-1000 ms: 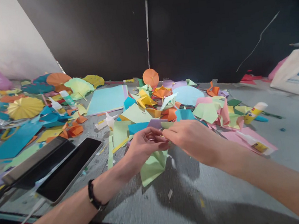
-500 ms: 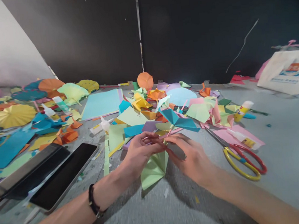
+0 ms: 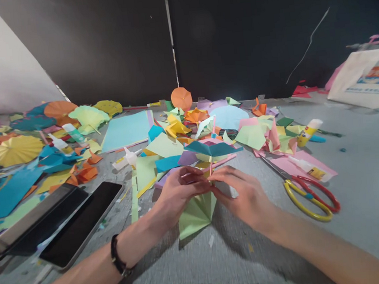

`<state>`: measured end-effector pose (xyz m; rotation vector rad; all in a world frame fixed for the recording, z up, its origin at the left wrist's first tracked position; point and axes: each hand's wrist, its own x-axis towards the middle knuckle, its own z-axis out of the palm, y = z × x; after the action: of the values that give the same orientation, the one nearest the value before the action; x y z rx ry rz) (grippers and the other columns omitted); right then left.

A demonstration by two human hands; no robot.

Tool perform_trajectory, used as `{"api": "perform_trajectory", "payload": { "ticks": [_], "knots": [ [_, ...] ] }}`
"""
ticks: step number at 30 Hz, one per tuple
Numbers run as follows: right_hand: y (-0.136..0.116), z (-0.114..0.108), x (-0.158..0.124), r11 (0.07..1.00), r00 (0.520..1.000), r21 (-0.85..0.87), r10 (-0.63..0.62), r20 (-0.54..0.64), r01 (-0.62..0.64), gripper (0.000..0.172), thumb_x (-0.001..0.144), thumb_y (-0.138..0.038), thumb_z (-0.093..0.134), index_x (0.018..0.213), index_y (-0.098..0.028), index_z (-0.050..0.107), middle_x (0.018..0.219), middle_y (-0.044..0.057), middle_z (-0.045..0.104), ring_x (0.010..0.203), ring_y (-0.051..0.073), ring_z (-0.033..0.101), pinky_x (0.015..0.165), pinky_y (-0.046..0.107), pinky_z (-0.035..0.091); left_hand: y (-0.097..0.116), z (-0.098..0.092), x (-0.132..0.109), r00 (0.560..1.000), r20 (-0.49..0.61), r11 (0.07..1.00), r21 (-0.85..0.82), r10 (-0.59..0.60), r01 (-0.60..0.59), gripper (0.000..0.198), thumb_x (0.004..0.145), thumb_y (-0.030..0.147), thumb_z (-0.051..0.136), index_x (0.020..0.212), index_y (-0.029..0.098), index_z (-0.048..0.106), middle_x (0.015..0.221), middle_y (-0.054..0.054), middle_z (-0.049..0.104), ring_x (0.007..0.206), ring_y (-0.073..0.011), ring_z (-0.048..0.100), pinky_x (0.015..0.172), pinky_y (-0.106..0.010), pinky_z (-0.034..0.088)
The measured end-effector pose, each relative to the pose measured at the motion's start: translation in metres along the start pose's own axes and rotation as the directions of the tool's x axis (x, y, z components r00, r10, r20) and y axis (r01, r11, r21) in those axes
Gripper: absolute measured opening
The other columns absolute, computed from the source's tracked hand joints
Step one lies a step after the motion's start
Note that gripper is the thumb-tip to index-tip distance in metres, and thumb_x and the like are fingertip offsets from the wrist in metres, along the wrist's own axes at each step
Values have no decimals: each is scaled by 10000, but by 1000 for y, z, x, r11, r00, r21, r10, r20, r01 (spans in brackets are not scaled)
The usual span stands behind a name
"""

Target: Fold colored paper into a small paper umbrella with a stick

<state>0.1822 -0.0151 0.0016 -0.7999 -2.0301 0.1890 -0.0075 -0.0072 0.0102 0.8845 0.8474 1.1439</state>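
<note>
My left hand (image 3: pixel 176 196) and my right hand (image 3: pixel 245 195) meet over the grey table (image 3: pixel 365 173), both pinched on a light green folded paper piece (image 3: pixel 195 213) that fans down beneath them. A thin pink stick (image 3: pixel 222 161) runs from my fingertips to the right. Just behind the hands a teal folded paper shape (image 3: pixel 210 148) stands on a short stick (image 3: pixel 210 166). My left wrist wears a black band (image 3: pixel 117 258).
Scissors with yellow and red handles (image 3: pixel 308 192) lie right of my right hand. Two dark tablets (image 3: pixel 62 221) lie at the left. A heap of coloured paper (image 3: pixel 215 130), paper umbrellas (image 3: pixel 17 149), glue bottles (image 3: pixel 130 157) and a glue stick (image 3: pixel 307 133) cover the back. A white bag (image 3: pixel 367 78) stands far right.
My right hand has drawn back towards me, uncovering the scissors. The teal shape on its stick has come into view and flattened. Both hands keep pinching the green paper.
</note>
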Motion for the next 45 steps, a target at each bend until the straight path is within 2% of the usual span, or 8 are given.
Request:
{"api": "perform_trajectory", "payload": {
  "ticks": [9, 18, 24, 31, 38, 45],
  "knots": [
    [-3, -2, 2, 1000, 1000, 22, 10, -15, -10, 209, 941, -85, 660, 1075, -235, 720, 1028, 69, 772, 986, 225, 759, 884, 388, 648, 2, 0, 0, 1000, -7, 999, 41, -19, 19, 367, 609, 163, 953, 864, 163, 689, 842, -31, 757, 799, -169, 720, 820, -303, 562],
    [-5, -4, 4, 999, 999, 39, 32, 14, -33, 197, 894, -89, 668, 1013, -238, 717, 987, 51, 779, 930, 227, 759, 832, 389, 651, 1, -2, 1, 999, 33, 996, 81, -36, 33, 367, 599, 148, 958, 856, 177, 699, 847, -29, 752, 807, -170, 697, 783, -286, 541],
    [-8, -5, 2, 997, 997, 44, 68, 36, -69, 197, 883, -75, 661, 1002, -231, 674, 994, 56, 772, 934, 235, 755, 816, 377, 635, 4, 0, 0, 997, 39, 993, 98, -62, 58, 382, 573, 140, 956, 861, 178, 707, 833, -19, 739, 810, -181, 694, 785, -305, 545],
    [-7, -4, 0, 995, 996, 57, 78, 39, -80, 182, 898, -76, 650, 999, -225, 625, 996, 56, 744, 944, 220, 741, 811, 344, 605, 8, 3, -2, 998, 55, 992, 121, -36, 29, 339, 617, 159, 948, 841, 168, 694, 835, -22, 721, 810, -184, 692, 790, -311, 543],
    [-3, -4, -2, 992, 995, 91, 78, 63, -84, 152, 901, -108, 674, 988, -221, 623, 992, 68, 739, 922, 222, 721, 783, 343, 579, 7, 0, 0, 996, 76, 987, 153, -49, 37, 385, 609, 158, 949, 904, 156, 701, 853, -47, 765, 804, -185, 724, 775, -286, 548],
    [0, -3, -5, 986, 991, 125, 98, 93, -109, 156, 894, -93, 669, 980, -219, 635, 985, 59, 736, 904, 220, 713, 769, 336, 555, 6, -2, 1, 995, 70, 986, 160, -66, 54, 431, 567, 136, 952, 919, 158, 704, 850, -35, 776, 789, -195, 740, 787, -319, 583]
  ]
}}
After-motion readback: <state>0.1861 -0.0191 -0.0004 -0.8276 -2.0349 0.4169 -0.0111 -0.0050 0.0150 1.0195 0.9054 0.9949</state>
